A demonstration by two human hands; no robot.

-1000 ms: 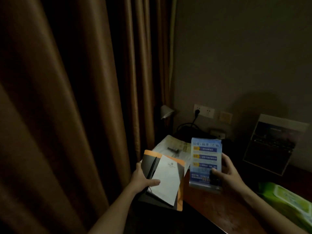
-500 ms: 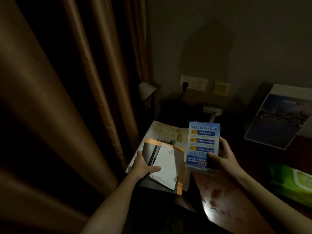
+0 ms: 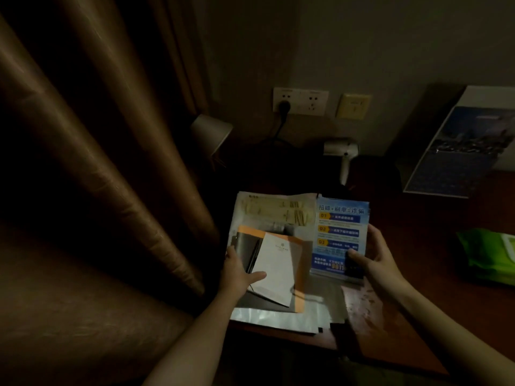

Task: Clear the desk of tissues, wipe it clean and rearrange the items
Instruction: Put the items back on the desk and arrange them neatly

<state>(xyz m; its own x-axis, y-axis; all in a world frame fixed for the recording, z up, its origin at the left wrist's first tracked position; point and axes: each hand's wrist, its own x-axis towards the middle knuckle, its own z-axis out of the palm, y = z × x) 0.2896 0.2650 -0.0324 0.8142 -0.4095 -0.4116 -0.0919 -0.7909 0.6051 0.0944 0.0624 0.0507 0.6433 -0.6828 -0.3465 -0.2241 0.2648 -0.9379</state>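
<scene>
The left hand grasps the near-left edge of an orange-backed folder, thumb pressed on the white notepad that lies on it beside a pen. If the folder tilts as it goes down, the loose notepad and pen will likely slide off, perhaps over the desk's left end towards the curtain. The folder hovers over or rests on a large glossy sheet; I cannot tell which. That slick sheet could shift under anything set on it.

To the right, the right hand clasps the lower right edge of a blue printed sign, thumb on its face, just beside the folder and over the sheet's right edge. Held only by one side, it may swing and knock the folder.

The curtain fills the left. The dark wooden desk shows blotches near the right wrist, so wiping seems unfinished. No loose tissue is visible. Far back stand a small lamp, a wall socket with a plug in it, a yellowish switch plate and a hair dryer. A framed picture leans on the wall at far right, and a green wipes pack lies at the right edge.
</scene>
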